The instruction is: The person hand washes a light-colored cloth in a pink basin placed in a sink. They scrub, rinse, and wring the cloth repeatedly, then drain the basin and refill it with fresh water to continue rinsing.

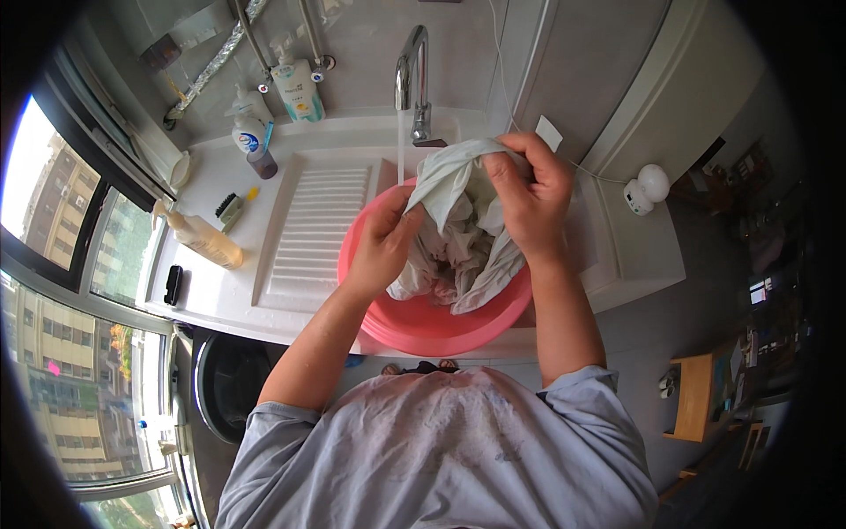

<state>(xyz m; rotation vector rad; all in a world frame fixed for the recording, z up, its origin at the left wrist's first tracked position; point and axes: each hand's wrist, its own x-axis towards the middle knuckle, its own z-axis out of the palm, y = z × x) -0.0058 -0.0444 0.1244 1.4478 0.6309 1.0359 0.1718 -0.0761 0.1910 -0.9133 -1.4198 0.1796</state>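
A pale, wet-looking cloth garment point(462, 231) is bunched in a pink plastic basin point(436, 330). My left hand point(386, 241) pinches one edge of the raised fabric between thumb and fingers. On the other side, my right hand point(538, 192) grips a higher fold, so a stretch of cloth spans the gap between both hands above the basin. Water runs from the chrome faucet point(413, 66) in a thin stream behind the basin's far left rim. The basin's far side is hidden by the cloth and my right hand.
Left of the basin lies a ribbed washboard point(320, 228) built into the white sink counter. A pump bottle of yellowish liquid point(208, 241), a scrub brush point(229, 210), a purple cup point(262, 164) and a Pantene bottle point(297, 89) stand around it. A small white device point(646, 188) sits at right.
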